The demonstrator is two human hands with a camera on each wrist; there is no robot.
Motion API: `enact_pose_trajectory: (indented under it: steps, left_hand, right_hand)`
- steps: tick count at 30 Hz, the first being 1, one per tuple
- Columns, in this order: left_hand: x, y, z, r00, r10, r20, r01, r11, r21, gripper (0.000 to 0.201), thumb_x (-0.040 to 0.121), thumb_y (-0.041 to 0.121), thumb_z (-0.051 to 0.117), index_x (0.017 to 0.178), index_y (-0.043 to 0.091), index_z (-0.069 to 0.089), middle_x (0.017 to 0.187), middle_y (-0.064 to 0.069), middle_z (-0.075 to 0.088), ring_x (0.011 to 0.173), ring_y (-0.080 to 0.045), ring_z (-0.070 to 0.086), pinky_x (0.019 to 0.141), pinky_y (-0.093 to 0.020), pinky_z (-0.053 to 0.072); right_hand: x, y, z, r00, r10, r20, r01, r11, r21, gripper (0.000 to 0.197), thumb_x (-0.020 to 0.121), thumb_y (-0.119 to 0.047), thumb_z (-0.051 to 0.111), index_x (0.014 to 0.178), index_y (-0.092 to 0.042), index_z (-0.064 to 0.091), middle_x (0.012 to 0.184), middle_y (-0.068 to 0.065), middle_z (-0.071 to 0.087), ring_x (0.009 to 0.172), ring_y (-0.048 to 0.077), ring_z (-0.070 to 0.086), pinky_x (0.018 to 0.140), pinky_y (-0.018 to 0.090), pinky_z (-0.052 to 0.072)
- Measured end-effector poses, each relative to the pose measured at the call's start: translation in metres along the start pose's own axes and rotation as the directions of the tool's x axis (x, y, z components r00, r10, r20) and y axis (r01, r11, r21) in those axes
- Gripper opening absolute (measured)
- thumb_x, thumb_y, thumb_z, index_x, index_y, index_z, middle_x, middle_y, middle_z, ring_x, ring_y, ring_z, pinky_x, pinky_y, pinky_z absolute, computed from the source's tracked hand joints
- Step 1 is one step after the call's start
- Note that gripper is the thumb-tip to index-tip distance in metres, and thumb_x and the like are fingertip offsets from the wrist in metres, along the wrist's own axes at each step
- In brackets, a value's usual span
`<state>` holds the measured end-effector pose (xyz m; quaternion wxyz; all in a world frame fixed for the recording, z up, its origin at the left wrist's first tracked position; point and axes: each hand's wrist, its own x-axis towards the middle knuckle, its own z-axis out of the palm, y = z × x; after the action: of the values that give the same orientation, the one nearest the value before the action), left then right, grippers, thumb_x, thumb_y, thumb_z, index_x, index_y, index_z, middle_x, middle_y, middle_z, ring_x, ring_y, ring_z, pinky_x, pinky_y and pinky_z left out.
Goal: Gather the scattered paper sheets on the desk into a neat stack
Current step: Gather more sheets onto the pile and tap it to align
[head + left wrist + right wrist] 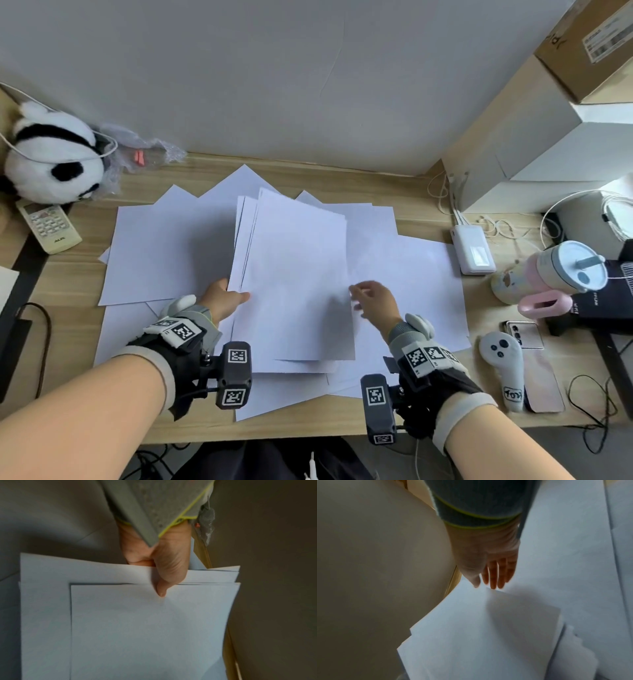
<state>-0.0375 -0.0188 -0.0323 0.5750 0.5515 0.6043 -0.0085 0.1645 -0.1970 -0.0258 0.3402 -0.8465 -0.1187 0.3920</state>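
Note:
A loose bundle of white sheets (294,274) is lifted off the desk at its left edge, where my left hand (226,298) pinches it, thumb (164,582) on top and fingers hidden beneath. In the left wrist view the held sheets (137,628) are fanned and uneven. My right hand (373,298) hovers at the bundle's right edge with straight, slightly spread fingers (494,574) and holds nothing; it is blurred. More white sheets (154,253) lie scattered flat over the wooden desk (68,274) around and under the bundle.
A plush panda (51,161) and a remote control (48,226) sit at the left. At the right stand a white power bank (474,250), a pink cup (555,274), a grey controller (503,366), a phone (524,332), cables and white boxes (534,147).

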Motion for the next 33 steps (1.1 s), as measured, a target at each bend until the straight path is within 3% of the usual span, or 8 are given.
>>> enact_pose_trajectory:
  steps: [4,8,13,16,19,24,28,33]
  left_hand:
    - [-0.005,0.026,-0.013,0.988,0.147,0.045,-0.137,0.976,-0.168,0.035,0.088,-0.006,0.057,0.123,-0.005,0.057,0.124,-0.019,0.062,0.106,-0.023,0.057,0.100,-0.031,0.042]
    - [-0.016,0.062,-0.015,0.954,0.275,0.119,-0.224,0.918,-0.327,0.028,0.088,-0.003,0.057,0.114,0.006,0.059,0.098,-0.007,0.066,0.108,-0.026,0.059,0.104,-0.040,0.044]
    - [-0.028,0.084,-0.007,0.928,0.364,0.075,-0.316,0.878,-0.361,0.031,0.081,0.003,0.070,0.110,0.012,0.064,0.088,0.007,0.067,0.084,-0.006,0.064,0.081,-0.019,0.050]
    - [-0.027,0.076,-0.006,0.921,0.385,0.054,-0.353,0.886,-0.300,0.031,0.074,0.005,0.076,0.103,0.015,0.068,0.075,0.018,0.072,0.075,0.003,0.067,0.078,-0.018,0.051]
    - [-0.031,0.070,-0.002,0.925,0.376,0.053,-0.345,0.890,-0.296,0.033,0.075,0.004,0.076,0.104,0.015,0.066,0.086,0.010,0.069,0.074,0.005,0.065,0.077,-0.018,0.049]
    - [-0.033,0.074,0.011,0.931,0.366,0.014,-0.342,0.882,-0.324,0.033,0.077,0.003,0.073,0.110,0.006,0.067,0.096,-0.008,0.068,0.090,-0.019,0.063,0.090,-0.030,0.046]
    - [-0.026,0.073,0.014,0.935,0.355,-0.013,-0.340,0.884,-0.322,0.034,0.080,0.003,0.070,0.114,-0.001,0.066,0.103,-0.009,0.066,0.097,-0.021,0.061,0.096,-0.033,0.046]
    - [-0.016,0.075,0.012,0.918,0.397,0.021,-0.376,0.885,-0.273,0.033,0.084,-0.002,0.064,0.118,-0.004,0.063,0.095,-0.002,0.066,0.078,-0.004,0.060,0.078,-0.015,0.051]
  right_hand:
    - [-0.005,-0.027,-0.007,0.994,-0.103,-0.045,0.111,0.956,0.270,0.061,0.086,-0.034,0.063,0.137,-0.013,0.037,0.122,-0.006,0.046,0.111,0.015,0.050,0.088,0.028,0.039]
    - [-0.016,-0.067,-0.014,0.947,-0.291,-0.135,0.319,0.817,0.479,0.026,0.088,-0.030,0.061,0.112,-0.021,0.062,0.107,-0.010,0.067,0.101,0.005,0.064,0.087,0.022,0.051]
    - [-0.020,-0.095,-0.016,0.930,-0.295,-0.219,0.367,0.710,0.600,0.006,0.082,-0.024,0.069,0.087,-0.022,0.069,0.088,-0.009,0.073,0.089,0.011,0.068,0.084,0.026,0.054]
    - [-0.018,-0.089,-0.017,0.936,-0.273,-0.222,0.351,0.724,0.594,0.004,0.078,-0.020,0.073,0.080,-0.019,0.070,0.074,-0.012,0.073,0.077,0.007,0.066,0.077,0.025,0.053]
    - [-0.019,-0.076,-0.016,0.932,-0.277,-0.232,0.361,0.736,0.573,0.008,0.077,-0.015,0.074,0.081,-0.020,0.069,0.078,-0.013,0.071,0.070,-0.003,0.066,0.068,0.015,0.051]
    - [-0.016,-0.068,-0.007,0.942,-0.231,-0.243,0.332,0.746,0.577,0.010,0.078,-0.018,0.073,0.085,-0.022,0.066,0.083,-0.011,0.069,0.072,-0.001,0.064,0.066,0.011,0.050]
    - [-0.010,-0.064,-0.008,0.951,-0.242,-0.191,0.308,0.762,0.570,0.010,0.080,-0.019,0.071,0.089,-0.021,0.066,0.086,-0.008,0.069,0.072,0.000,0.063,0.064,0.011,0.050]
    - [0.000,-0.050,-0.014,0.947,-0.266,-0.179,0.318,0.851,0.417,0.014,0.092,-0.015,0.054,0.093,-0.006,0.065,0.081,0.000,0.065,0.066,0.002,0.062,0.065,0.017,0.052]
